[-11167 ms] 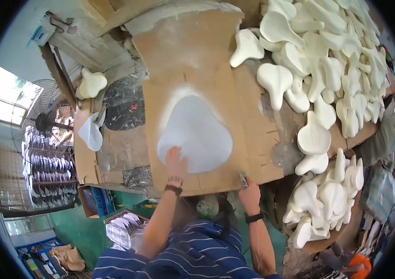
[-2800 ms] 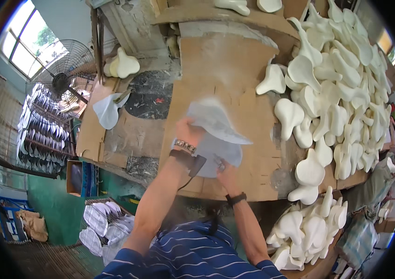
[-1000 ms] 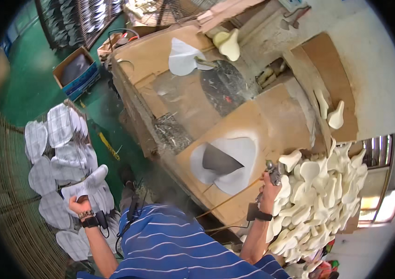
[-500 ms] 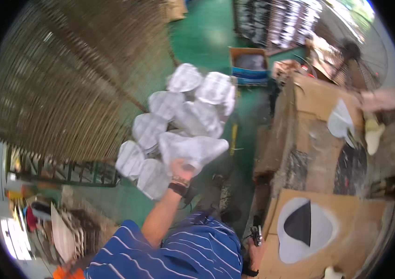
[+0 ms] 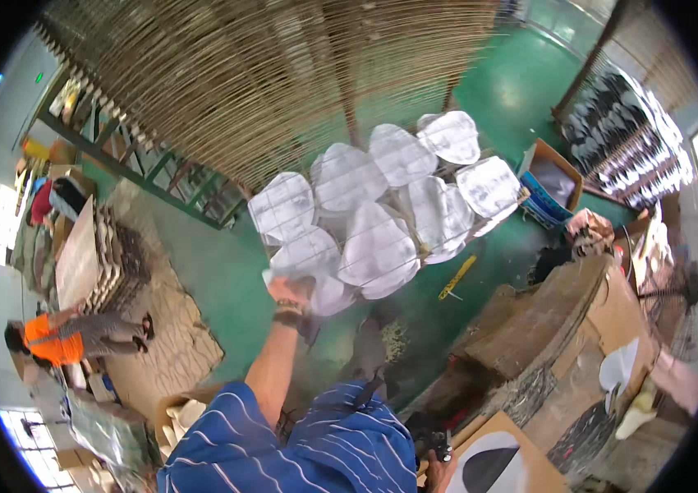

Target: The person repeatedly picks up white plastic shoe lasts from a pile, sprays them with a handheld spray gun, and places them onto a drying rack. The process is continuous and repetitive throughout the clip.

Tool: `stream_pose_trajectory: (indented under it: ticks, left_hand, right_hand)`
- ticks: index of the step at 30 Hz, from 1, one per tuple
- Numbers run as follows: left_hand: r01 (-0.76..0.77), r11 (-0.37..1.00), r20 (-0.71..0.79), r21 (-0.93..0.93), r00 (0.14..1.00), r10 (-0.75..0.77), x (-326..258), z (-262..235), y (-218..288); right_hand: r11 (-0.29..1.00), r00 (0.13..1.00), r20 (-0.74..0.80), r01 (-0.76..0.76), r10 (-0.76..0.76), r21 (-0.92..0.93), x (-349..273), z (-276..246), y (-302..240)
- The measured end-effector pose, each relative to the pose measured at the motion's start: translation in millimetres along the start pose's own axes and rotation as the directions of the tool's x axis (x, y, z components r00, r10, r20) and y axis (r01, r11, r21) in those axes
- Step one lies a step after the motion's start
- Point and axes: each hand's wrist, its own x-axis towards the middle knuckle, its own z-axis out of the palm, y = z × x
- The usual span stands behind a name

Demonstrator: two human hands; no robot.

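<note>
Rounded white sheet pieces [image 5: 378, 242] lie in overlapping rows on a wire rack at the centre; their exact material is unclear. My left hand [image 5: 290, 289] is closed on the near edge of a white piece [image 5: 306, 256] at the rack's near left; motion blurs the fingers. Low on the right, my right hand [image 5: 441, 472] is closed around a small black and silver hand tool [image 5: 443, 448], whose kind I cannot make out. Beside it, a pale rounded piece with a dark shape [image 5: 487, 467] on it lies on cardboard.
Tall stacked wire racks [image 5: 283, 90] stand beyond the pieces. A cardboard-covered bench [image 5: 612, 304] is on the right, with a person's arm [image 5: 681, 382] over it. An open blue box [image 5: 550, 185] and a yellow strip [image 5: 457, 277] are on the floor. A person in orange [image 5: 57, 337] is at left.
The white piece held up in my left hand has come down to the near left of the rack. The view has swung left, bringing the person in orange more fully into sight.
</note>
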Motion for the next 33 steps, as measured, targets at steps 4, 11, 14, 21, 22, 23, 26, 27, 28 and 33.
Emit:
stream_pose_trajectory:
  ticks: [4,11,14,21,22,23,26,27,28,33]
  left_hand:
    - [-0.225,0.956,0.004,-0.186,0.973,0.23,53,39,66]
    - [-0.422,0.692,-0.006,-0.586,0.856,0.517,99,132,126]
    - [-0.436,0.71,-0.079,-0.553,0.876,0.476,120,163,91]
    - [0.097,0.604,-0.024,0.791,0.991,-0.128,245,111,-106]
    - [-0.165,0.272,0.181,0.948,0.983,-0.036,239,97,-138]
    - [-0.36,-0.124,0.37,0.925,0.927,0.065,238,80,-170]
    - [-0.674,-0.204,0.671,0.71,0.736,-0.092,178,31,-263]
    - [-0.569,-0.13,0.453,0.812,0.755,-0.474,146,54,-267]
    - [-0.42,-0.153,0.148,0.895,0.601,-0.785,99,73,-266]
    - [-0.747,-0.365,0.009,0.556,0.444,-0.896,3,16,-312]
  right_hand:
    - [0.987,0.973,0.228,0.007,0.03,-0.162,23,14,-82]
    - [0.865,0.912,0.264,-0.16,0.313,-0.475,79,55,-198]
    - [0.865,0.851,0.303,-0.291,0.429,-0.409,99,48,-178]
    - [0.876,0.862,0.198,-0.419,0.466,-0.238,112,103,-267]
    - [0.891,0.873,0.215,-0.389,0.438,-0.235,114,103,-265]
    - [0.898,0.888,0.231,-0.324,0.397,-0.299,120,96,-244]
    - [0.827,0.876,0.465,0.162,0.13,-0.538,123,83,-200]
    - [0.73,0.711,0.18,-0.633,0.68,-0.259,115,113,-243]
    - [0.796,0.803,0.148,-0.513,0.577,-0.32,96,114,-236]
    - [0.946,0.976,0.011,-0.209,0.218,-0.247,58,107,-189]
